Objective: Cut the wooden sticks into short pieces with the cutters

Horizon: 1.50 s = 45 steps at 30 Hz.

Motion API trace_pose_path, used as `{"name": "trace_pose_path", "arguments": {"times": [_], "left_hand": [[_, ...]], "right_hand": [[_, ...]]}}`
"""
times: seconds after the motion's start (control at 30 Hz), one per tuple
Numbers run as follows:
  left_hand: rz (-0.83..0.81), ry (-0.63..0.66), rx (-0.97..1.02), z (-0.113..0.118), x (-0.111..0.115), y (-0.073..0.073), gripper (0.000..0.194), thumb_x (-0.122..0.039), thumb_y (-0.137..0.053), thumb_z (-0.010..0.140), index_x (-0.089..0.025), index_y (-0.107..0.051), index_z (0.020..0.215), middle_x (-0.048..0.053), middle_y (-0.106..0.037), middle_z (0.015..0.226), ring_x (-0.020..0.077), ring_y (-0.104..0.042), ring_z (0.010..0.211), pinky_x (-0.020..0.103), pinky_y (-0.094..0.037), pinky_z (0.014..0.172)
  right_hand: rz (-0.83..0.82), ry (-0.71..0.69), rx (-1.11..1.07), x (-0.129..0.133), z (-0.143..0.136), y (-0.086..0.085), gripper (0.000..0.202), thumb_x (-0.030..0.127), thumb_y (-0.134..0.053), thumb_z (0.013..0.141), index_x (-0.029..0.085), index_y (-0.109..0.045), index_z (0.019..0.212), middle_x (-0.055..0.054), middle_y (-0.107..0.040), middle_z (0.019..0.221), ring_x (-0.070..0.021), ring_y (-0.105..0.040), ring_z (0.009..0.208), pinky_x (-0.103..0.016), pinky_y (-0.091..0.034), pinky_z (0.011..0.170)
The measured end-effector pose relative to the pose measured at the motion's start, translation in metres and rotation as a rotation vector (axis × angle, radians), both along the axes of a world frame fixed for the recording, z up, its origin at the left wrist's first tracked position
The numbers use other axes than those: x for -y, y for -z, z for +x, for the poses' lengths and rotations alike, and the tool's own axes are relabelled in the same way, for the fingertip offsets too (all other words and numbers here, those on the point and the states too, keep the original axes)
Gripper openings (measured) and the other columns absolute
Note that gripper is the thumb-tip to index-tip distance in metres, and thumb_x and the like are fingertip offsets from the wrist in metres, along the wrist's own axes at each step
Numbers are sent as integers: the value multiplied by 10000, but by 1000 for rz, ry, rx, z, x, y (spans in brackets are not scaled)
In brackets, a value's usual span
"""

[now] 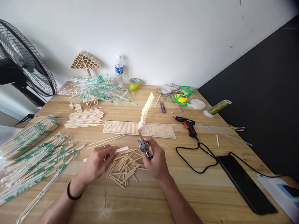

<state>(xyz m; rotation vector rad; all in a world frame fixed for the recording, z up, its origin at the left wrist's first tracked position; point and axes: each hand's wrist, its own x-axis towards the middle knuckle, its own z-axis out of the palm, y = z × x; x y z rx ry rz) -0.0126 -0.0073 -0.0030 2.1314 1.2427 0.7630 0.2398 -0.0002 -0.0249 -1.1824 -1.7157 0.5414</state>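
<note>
My left hand (98,160) is closed around a few wooden chopsticks (122,149), whose pale ends point right; another stick end shows left of the wrist. My right hand (157,158) grips metal pliers (144,147), jaws pointing away from me, apart from the sticks. Below and between both hands lies a loose pile of short cut stick pieces (123,169). Just beyond the hands rests a long flat panel of sticks (121,127) laid side by side. From its middle rises a slanted stack of short sticks (146,110).
Wrapped chopsticks (37,165) and a row of bare ones (84,118) lie left. Behind are empty wrappers (95,87), a bottle (119,70), tape (134,84) and purple snips (163,106). A glue gun (188,124) with its cord and a black tray-like slab (246,183) are right.
</note>
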Motion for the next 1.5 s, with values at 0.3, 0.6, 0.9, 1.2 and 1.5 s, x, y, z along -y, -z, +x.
{"name": "trace_pose_path", "arguments": {"times": [0.3, 0.6, 0.9, 1.2, 1.5], "left_hand": [[39, 47, -31, -6, -9, 24, 188, -224, -601, 1019, -199, -747, 1135, 66, -699, 1008, 160, -679, 827, 272, -550, 739], [28, -26, -25, -2, -9, 11, 176, -271, -567, 1058, -199, -720, 1012, 10, -724, 867, 138, -673, 762, 228, -504, 702], [69, -17, -9, 6, -5, 17, 135, -229, -590, 1042, -197, -720, 1028, 2, -728, 829, 128, -664, 721, 209, -498, 682], [158, -84, 23, 12, -4, 23, 104, -168, -606, 1015, -199, -701, 987, -4, -686, 797, 121, -627, 683, 199, -492, 663], [207, -122, 3, 13, -6, 21, 125, -169, -586, 1014, -196, -700, 973, -10, -660, 740, 124, -592, 620, 204, -479, 619]], "right_hand": [[11, 52, -9, -1, 1, 0, 196, 137, -556, 889, 216, -608, 1061, -60, -695, 962, -220, -660, 856, -321, -521, 786], [-199, -72, -82, 5, -4, -11, 120, 210, -542, 938, 198, -658, 908, 22, -566, 697, -156, -544, 639, -267, -429, 636], [-226, -244, -74, 9, -11, -12, 357, 139, -571, 862, 189, -725, 1180, -63, -771, 1044, -221, -716, 909, -317, -539, 831], [-271, -204, -70, 13, -15, -6, 485, 137, -594, 851, 196, -693, 1321, -95, -766, 1270, -264, -735, 1117, -397, -561, 1000], [-261, -177, -85, 17, -23, -7, 505, 105, -590, 825, 204, -679, 1312, -96, -761, 1253, -245, -733, 1103, -346, -604, 910]]}}
